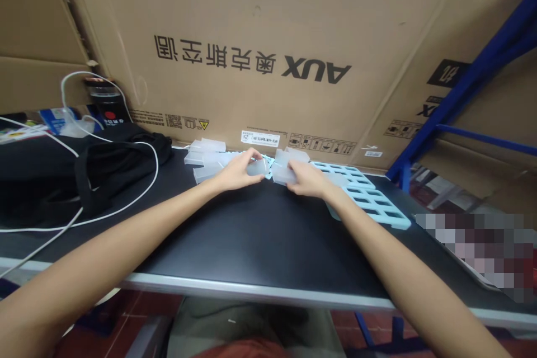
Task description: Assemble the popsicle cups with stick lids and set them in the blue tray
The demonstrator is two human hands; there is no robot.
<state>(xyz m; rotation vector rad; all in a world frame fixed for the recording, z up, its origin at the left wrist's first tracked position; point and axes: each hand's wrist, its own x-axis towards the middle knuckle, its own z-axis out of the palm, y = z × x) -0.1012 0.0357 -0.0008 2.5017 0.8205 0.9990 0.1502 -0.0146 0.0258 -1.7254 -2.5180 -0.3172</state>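
Observation:
Both my arms reach far across a black table (260,235) to its back edge. My left hand (237,170) curls round a small translucent plastic box (258,168). My right hand (308,178) grips another translucent plastic box (282,173) right beside it. Several more such boxes (205,152) lie in a loose pile just left of my left hand. A light blue plastic grid tray (369,198) lies flat under and to the right of my right wrist.
A big cardboard carton (293,39) stands against the table's back edge. A black bag (62,170) with a white cable (126,201) over it fills the left side. A blue metal rack post (461,89) slants at the right.

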